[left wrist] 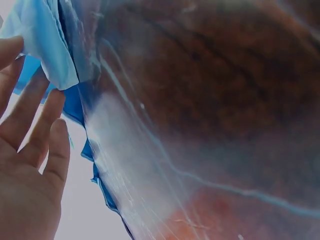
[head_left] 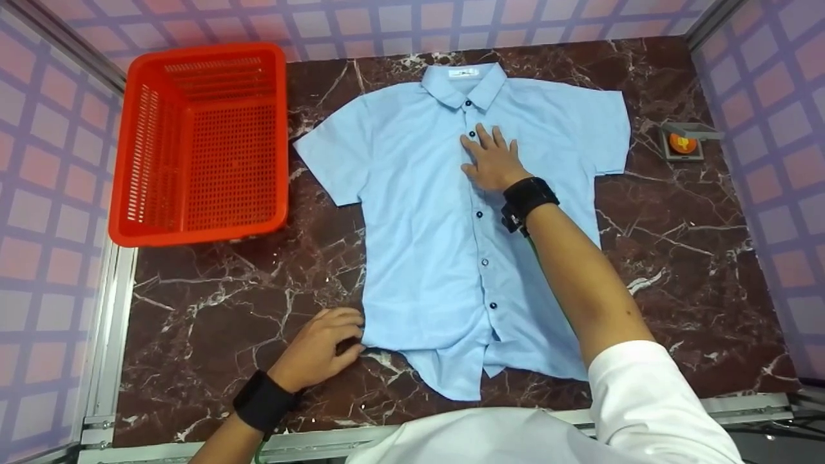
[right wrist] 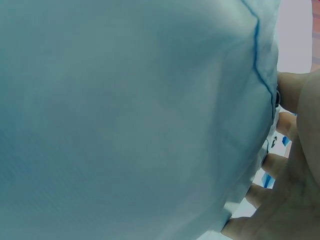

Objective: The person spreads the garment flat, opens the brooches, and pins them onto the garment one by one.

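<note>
A light blue short-sleeved shirt [head_left: 419, 225] lies spread front up, collar away from me, dark buttons down the middle. My right hand [head_left: 495, 160] rests on its upper chest by the button strip, fingers spread. In the right wrist view, that hand's fingertips [right wrist: 260, 194] press along the cloth. My left hand [head_left: 322, 348] is at the shirt's lower left corner, thumb and fingers apart, tips right at the edge. The left wrist view has its fingers [left wrist: 56, 150] loosely extended beside the shirt's hem [left wrist: 55, 60].
A red plastic basket [head_left: 281, 142] stands at the back left. On the right lies a small grey case [head_left: 693, 156] with its lid raised and an orange round piece inside. Checked panels [head_left: 38, 212] enclose the dark marble-patterned table [head_left: 225, 309] at the sides and back.
</note>
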`<control>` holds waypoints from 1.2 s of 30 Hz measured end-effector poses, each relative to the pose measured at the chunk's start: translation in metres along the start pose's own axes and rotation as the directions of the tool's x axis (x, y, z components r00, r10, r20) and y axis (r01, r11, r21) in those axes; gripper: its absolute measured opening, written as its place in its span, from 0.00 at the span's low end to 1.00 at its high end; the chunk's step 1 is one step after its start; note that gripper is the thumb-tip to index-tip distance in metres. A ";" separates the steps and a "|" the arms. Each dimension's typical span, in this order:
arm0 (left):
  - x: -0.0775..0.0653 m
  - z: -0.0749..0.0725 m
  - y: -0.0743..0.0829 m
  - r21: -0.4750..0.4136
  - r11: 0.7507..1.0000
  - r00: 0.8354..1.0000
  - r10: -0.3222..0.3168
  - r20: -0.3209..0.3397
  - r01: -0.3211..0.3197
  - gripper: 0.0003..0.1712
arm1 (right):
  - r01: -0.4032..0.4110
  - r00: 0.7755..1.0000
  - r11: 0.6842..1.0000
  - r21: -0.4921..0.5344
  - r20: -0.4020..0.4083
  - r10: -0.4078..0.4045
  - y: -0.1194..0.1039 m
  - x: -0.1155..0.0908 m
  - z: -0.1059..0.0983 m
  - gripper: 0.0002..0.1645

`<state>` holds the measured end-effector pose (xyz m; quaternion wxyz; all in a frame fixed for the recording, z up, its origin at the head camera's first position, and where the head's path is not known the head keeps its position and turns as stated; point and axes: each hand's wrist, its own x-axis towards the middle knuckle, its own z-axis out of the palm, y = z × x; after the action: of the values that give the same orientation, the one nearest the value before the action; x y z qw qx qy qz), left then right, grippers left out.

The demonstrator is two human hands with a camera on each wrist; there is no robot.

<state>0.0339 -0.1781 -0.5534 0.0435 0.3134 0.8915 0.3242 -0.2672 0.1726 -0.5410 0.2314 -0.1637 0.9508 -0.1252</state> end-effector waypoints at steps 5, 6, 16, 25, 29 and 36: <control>-0.001 0.000 0.003 -0.045 0.999 0.999 -0.015 0.029 0.016 0.03 | 0.012 1.000 1.000 0.000 0.000 -0.012 0.000 -0.001 -0.002 0.38; -0.002 0.000 0.003 -0.056 0.998 0.999 -0.020 0.032 0.022 0.03 | 0.014 1.000 1.000 0.001 0.000 -0.014 0.000 -0.001 -0.002 0.38; -0.006 -0.002 0.005 -0.129 0.987 0.995 -0.088 0.054 0.095 0.03 | 0.000 1.000 1.000 0.007 0.009 0.000 -0.002 -0.002 -0.002 0.38; -0.008 -0.002 0.006 -0.252 0.956 0.987 -0.132 0.095 0.152 0.04 | 0.004 1.000 1.000 0.008 0.000 -0.004 -0.002 -0.004 -0.002 0.38; -0.009 0.000 0.008 -0.330 0.920 0.973 -0.166 0.160 0.211 0.11 | 0.005 1.000 1.000 0.005 -0.001 -0.005 -0.002 -0.004 -0.002 0.38; -0.012 0.004 0.008 -0.359 0.888 0.950 -0.218 0.223 0.288 0.24 | 0.002 1.000 1.000 -0.008 0.021 -0.002 -0.001 -0.001 -0.003 0.38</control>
<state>0.0492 -0.1784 -0.5533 0.2251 0.2070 0.8357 0.4561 -0.2675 0.1730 -0.5380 0.2403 -0.1670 0.9487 -0.1199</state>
